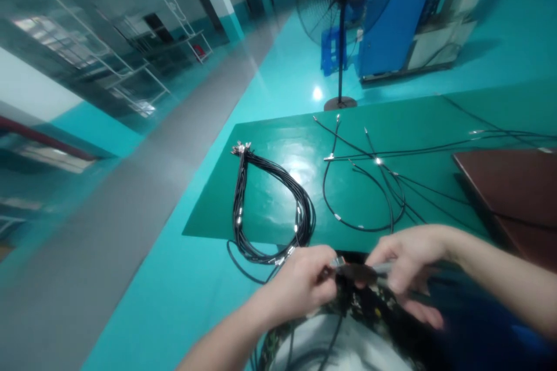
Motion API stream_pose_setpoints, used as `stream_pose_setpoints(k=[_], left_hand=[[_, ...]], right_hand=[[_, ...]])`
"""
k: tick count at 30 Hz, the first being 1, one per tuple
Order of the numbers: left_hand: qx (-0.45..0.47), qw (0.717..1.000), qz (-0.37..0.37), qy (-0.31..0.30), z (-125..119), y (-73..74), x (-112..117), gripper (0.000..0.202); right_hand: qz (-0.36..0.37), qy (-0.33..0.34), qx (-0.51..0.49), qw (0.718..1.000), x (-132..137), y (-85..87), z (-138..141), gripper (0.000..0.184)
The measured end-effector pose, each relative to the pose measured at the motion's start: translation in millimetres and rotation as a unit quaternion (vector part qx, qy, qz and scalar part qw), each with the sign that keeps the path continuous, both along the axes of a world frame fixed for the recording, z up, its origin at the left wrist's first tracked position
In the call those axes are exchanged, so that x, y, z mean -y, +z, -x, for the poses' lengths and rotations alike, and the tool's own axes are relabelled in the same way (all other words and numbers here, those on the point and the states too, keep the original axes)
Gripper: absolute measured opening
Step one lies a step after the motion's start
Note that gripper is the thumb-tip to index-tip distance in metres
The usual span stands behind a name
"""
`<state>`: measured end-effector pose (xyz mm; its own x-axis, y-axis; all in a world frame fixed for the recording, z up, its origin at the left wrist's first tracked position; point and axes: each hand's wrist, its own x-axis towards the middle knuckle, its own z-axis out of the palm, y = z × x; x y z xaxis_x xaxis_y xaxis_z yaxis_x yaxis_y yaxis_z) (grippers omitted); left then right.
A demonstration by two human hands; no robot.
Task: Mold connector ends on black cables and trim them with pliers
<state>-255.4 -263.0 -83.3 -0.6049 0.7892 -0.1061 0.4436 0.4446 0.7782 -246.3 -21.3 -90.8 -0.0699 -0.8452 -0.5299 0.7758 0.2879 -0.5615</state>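
Note:
My left hand (304,281) is closed in a pinch on the metal tip of a thin black cable (348,269) just below the near edge of the green table mat (278,145). My right hand (402,264) is curled round the same cable from the right, close against the left hand; its fingers are blurred. A looped bundle of several black cables with metal ends (270,203) lies on the mat right above my left hand. Loose single cables (369,185) spread over the mat's middle and right.
A dark brown board (513,191) lies on the mat at the right. Beyond the table stand a pedestal fan (342,23), a blue stool and blue machinery (391,29). Teal floor and a grey aisle run at the left.

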Motion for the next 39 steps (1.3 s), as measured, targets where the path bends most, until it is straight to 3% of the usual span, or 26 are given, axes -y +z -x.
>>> stream_pose_setpoints(k=[2, 4, 5, 6, 7, 9, 11, 13, 15, 18, 20, 22, 23, 24, 25, 27, 29, 31, 33, 37, 39], left_hand=[[-0.036, 0.999, 0.012, -0.017, 0.0, 2.5, 4.7, 0.018], [-0.071, 0.997, 0.039, -0.012, 0.7, 2.8, 9.6, 0.018], [-0.09, 0.994, 0.056, -0.005, 1.4, 2.4, 11.9, 0.017], [-0.113, 0.991, 0.072, 0.0, 2.1, 1.9, 14.0, 0.016], [-0.139, 0.987, 0.087, 0.004, 3.0, 1.5, 15.9, 0.015], [-0.198, 0.974, 0.11, 0.01, 5.1, 1.3, 18.9, 0.013], [-0.25, 0.96, 0.123, 0.019, 7.5, 2.4, 21.1, 0.012], [-0.287, 0.948, 0.129, 0.034, 9.7, 4.4, 22.8, 0.012], [-0.314, 0.938, 0.135, 0.054, 11.1, 6.6, 24.4, 0.012], [-0.323, 0.934, 0.134, 0.074, 9.8, 9.8, 27.3, 0.011], [-0.281, 0.948, 0.096, 0.111, 6.8, 11.2, 30.0, 0.01], [-0.152, 0.97, 0.015, 0.189, 3.1, 11.1, 33.3, 0.011], [-0.039, 0.972, -0.038, 0.229, 1.3, 10.2, 34.8, 0.015], [0.097, 0.956, -0.094, 0.259, -0.4, 8.5, 36.0, 0.021], [0.24, 0.92, -0.147, 0.273, -2.0, 6.2, 36.6, 0.027], [0.467, 0.81, -0.24, 0.261, -5.1, 0.6, 35.5, 0.03], [0.572, 0.716, -0.317, 0.244, -8.2, -4.1, 31.2, 0.024], [0.612, 0.656, -0.373, 0.237, -11.1, -5.8, 25.5, 0.02], [0.627, 0.632, -0.395, 0.229, -13.6, -4.3, 20.5, 0.023], [0.643, 0.638, -0.374, 0.199, -16.7, -0.9, 15.7, 0.021], [0.672, 0.625, -0.357, 0.174, -18.1, -2.5, 13.8, 0.017]], right_hand=[[-0.018, -0.002, -0.033, 0.999, 4.1, 7.5, 1.2, 0.047], [-0.067, -0.022, -0.139, 0.988, 12.8, 17.1, 0.2, 0.038], [-0.105, -0.03, -0.229, 0.967, 18.6, 21.9, -1.5, 0.035], [-0.152, -0.034, -0.335, 0.929, 25.0, 26.4, -4.1, 0.035], [-0.203, -0.03, -0.445, 0.872, 31.7, 30.3, -7.5, 0.038], [-0.302, 0.001, -0.623, 0.722, 44.1, 35.5, -15.3, 0.045], [-0.383, 0.041, -0.716, 0.582, 54.1, 37.9, -22.3, 0.048], [-0.433, 0.066, -0.757, 0.485, 61.3, 38.9, -26.4, 0.05], [-0.453, 0.074, -0.779, 0.427, 66.5, 40.1, -27.3, 0.054], [-0.458, 0.089, -0.791, 0.397, 72.4, 43.8, -25.2, 0.056], [-0.46, 0.094, -0.8, 0.374, 75.8, 47.1, -24.2, 0.057], [-0.454, 0.084, -0.823, 0.331, 78.9, 49.6, -25.1, 0.056], [-0.448, 0.075, -0.837, 0.305, 80.0, 50.2, -26.0, 0.056], [-0.441, 0.064, -0.851, 0.278, 80.8, 50.2, -27.2, 0.055], [-0.434, 0.055, -0.863, 0.253, 81.2, 49.7, -28.4, 0.055], [-0.421, 0.043, -0.882, 0.208, 80.6, 47.5, -30.5, 0.053], [-0.412, 0.035, -0.893, 0.177, 77.7, 44.8, -32.5, 0.052], [-0.41, 0.034, -0.898, 0.158, 72.7, 42.5, -35.4, 0.052], [-0.419, 0.043, -0.895, 0.149, 66.1, 40.8, -39.8, 0.054], [-0.435, 0.063, -0.885, 0.153, 52.9, 36.2, -52.3, 0.055], [-0.431, 0.054, -0.886, 0.162, 48.8, 31.5, -58.2, 0.054]])
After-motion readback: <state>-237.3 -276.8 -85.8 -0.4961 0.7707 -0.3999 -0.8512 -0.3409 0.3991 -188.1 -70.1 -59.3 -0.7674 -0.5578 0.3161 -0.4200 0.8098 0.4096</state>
